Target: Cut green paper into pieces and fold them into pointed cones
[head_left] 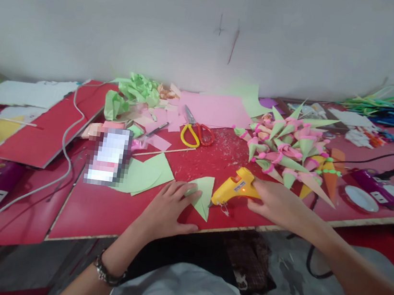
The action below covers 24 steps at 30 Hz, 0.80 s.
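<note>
My right hand [270, 198] is wrapped round a yellow hot glue gun [237, 187], which has a small orange light lit on its side. Its nozzle points left and down, at the right edge of a light green paper piece [205, 194]. My left hand [170, 209] lies with fingers spread on the left part of that piece, against the red table [100, 219]. Left of it, overlapping green paper cut-outs [153, 175] lie flat. A pile of green and pink paper cones [288, 145] sits beyond the glue gun.
Scissors [193, 135] with yellow and red handles lie beyond my hands, near a thin stick [167, 151]. A pixelated phone [109, 155] lies at left. Pink sheets [212, 108] and crumpled green paper [139, 89] are along the wall. Purple power strips [377, 185] and a white cable [68, 145] flank the workspace.
</note>
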### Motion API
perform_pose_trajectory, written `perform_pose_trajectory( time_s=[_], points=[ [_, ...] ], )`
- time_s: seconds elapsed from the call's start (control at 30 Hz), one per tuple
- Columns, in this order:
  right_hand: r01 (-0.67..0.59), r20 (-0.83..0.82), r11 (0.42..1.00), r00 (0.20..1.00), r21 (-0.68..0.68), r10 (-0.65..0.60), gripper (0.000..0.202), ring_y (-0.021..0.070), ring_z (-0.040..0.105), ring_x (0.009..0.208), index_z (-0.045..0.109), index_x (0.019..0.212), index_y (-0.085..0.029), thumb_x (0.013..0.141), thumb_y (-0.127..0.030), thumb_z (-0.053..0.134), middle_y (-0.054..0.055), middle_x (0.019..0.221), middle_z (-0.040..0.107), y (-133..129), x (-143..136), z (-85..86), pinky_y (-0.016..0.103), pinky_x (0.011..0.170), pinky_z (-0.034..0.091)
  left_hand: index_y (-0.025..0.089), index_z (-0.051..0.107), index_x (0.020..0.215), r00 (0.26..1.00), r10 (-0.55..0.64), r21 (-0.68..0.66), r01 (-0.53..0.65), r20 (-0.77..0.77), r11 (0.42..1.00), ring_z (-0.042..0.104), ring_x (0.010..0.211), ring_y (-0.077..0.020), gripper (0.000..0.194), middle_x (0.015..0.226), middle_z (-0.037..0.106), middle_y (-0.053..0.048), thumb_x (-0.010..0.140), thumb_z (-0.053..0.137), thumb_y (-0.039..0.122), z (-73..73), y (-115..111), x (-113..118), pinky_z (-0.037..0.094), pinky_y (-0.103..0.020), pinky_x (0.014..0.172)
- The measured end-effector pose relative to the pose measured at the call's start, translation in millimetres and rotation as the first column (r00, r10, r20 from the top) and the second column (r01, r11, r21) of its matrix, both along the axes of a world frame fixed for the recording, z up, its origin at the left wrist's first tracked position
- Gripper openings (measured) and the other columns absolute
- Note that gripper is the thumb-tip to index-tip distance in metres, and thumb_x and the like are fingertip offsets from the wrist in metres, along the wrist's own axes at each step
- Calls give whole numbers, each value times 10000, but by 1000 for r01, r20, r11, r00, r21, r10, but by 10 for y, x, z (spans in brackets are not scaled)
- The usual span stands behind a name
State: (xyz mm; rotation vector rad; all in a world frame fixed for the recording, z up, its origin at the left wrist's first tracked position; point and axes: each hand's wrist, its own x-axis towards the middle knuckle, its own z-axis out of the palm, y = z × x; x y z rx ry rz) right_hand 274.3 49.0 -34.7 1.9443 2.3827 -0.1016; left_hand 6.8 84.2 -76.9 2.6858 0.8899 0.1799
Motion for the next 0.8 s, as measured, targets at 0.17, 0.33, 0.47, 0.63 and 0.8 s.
perform_pose_trajectory(
  time_s=[0.17, 0.33, 0.47, 0.63, 0.8],
  points=[
    [22, -21, 1000, 1000, 14, -22, 89, 201, 543, 596, 523, 770, -167, 734, -229, 470, 53, 636, 571, 53, 17, -19, 273, 519, 345, 233, 359, 1300, 1000, 0, 2, 0, 5, 1000, 296, 1215, -265, 684, 1336, 379, -62, 718, 534, 548, 8, -3, -9, 240, -437, 1024],
    [32, -6, 999, 999, 28, -32, 82, 194, 534, 614, 506, 744, -162, 745, -230, 459, 62, 645, 573, 93, 35, -7, 258, 519, 334, 235, 362, 1300, 1000, 3, -11, -3, 1, 1000, 291, 1218, -260, 684, 1339, 375, -58, 717, 530, 553, 15, -8, -8, 233, -431, 1030],
    [74, 3, 996, 997, 40, -74, 85, 185, 525, 580, 502, 748, -157, 745, -227, 455, 57, 633, 563, 118, 32, 13, 259, 515, 320, 235, 346, 1311, 1000, 4, -9, -4, 4, 1000, 292, 1216, -257, 688, 1342, 373, -55, 728, 510, 562, 13, -4, -2, 231, -427, 1031],
    [90, -23, 995, 996, 35, -89, 105, 188, 534, 570, 518, 769, -150, 741, -230, 456, 60, 645, 568, 159, 39, 15, 264, 521, 314, 242, 350, 1307, 1000, 5, 0, -5, 17, 1000, 304, 1207, -260, 680, 1337, 381, -49, 727, 510, 560, 5, -7, -8, 224, -427, 1031],
    [116, -21, 992, 993, 39, -116, 135, 180, 517, 551, 527, 803, -139, 742, -218, 436, 60, 654, 562, 185, 48, 7, 264, 510, 300, 238, 351, 1307, 1000, 3, 6, -3, 17, 1000, 298, 1213, -269, 681, 1341, 379, -51, 731, 495, 571, -11, -5, -10, 226, -428, 1028]
  ],
)
